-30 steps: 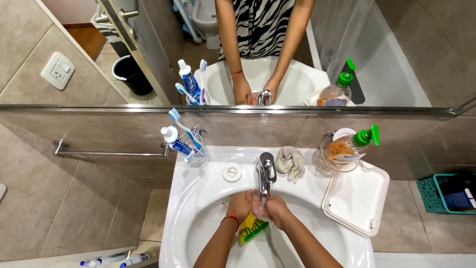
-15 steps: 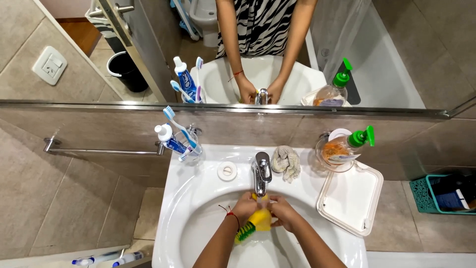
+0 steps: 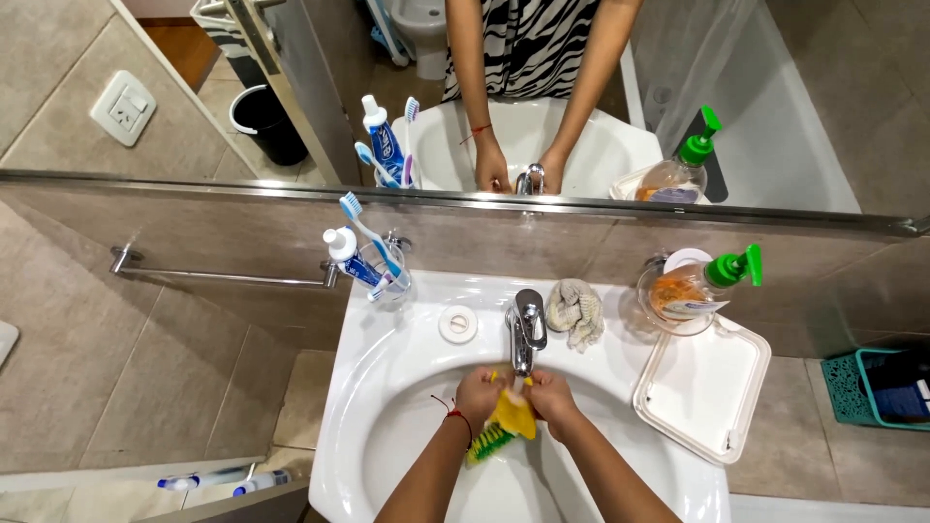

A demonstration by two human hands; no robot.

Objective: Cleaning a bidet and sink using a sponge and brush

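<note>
Brush [image 3: 504,424], yellow with green bristles, sits low in the basin under the tap, gripped by both hands. Left hand [image 3: 478,395] closes round its yellow body from nine o'clock, fingers curled tight; a red thread circles that wrist. Right hand [image 3: 552,395] pinches the top of the yellow part from three o'clock, fingertips pressed together on it. Green bristles stick out toward seven o'clock, below the left hand.

At twelve o'clock from the hands stands the chrome tap [image 3: 526,327], its spout just above the knuckles. Sink [image 3: 387,387] is white and oval, and holds both hands inside its bowl. A round white plug cap [image 3: 457,323] lies on the rim at eleven o'clock. A crumpled beige cloth [image 3: 575,312] rests on the rim at one o'clock, just beside the tap. Further out at two o'clock stands a soap bottle [image 3: 699,289] with a green pump, and a white tray [image 3: 701,385] lies at three o'clock. At ten o'clock a glass cup [image 3: 389,281] holds a toothbrush [image 3: 366,232] and a tube. The mirror [image 3: 678,116] runs along the top.
</note>
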